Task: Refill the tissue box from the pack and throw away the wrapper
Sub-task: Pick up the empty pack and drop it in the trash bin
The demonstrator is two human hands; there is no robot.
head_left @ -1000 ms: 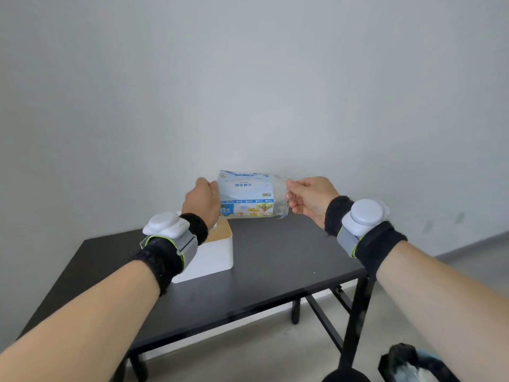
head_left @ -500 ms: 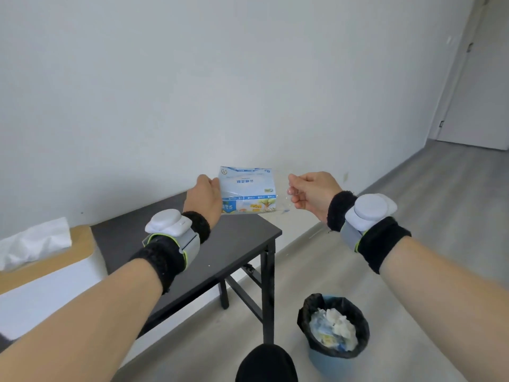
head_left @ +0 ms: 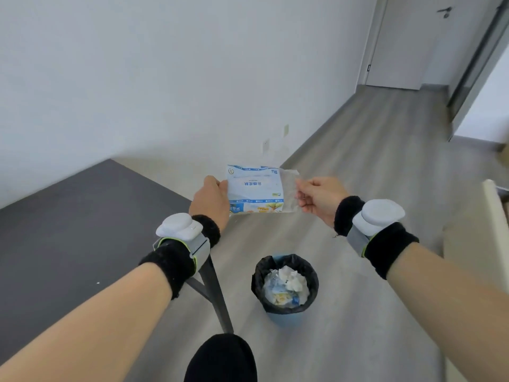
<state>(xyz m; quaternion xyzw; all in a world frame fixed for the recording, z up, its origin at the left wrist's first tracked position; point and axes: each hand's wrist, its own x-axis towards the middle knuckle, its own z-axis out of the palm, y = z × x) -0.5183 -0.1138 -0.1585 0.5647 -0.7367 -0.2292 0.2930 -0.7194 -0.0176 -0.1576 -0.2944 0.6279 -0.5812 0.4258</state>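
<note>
I hold an empty blue-and-white plastic tissue wrapper (head_left: 254, 190) stretched between both hands, past the table's right edge and above the floor. My left hand (head_left: 210, 201) grips its left end. My right hand (head_left: 321, 198) pinches its clear right end. A small bin with a black liner (head_left: 285, 285) stands on the floor below and slightly nearer than the wrapper, holding crumpled tissue and wrappers. The tissue box is out of view.
The dark table (head_left: 68, 227) fills the left side, with its metal leg (head_left: 216, 293) next to the bin. A white wall runs behind. Grey wood floor stretches right toward a door (head_left: 407, 42). A pale furniture edge (head_left: 493, 224) sits at far right.
My view has swung right, away from the table and tissue box, toward the bin. Both hands carried the wrapper along and now hold it above the floor by the bin.
</note>
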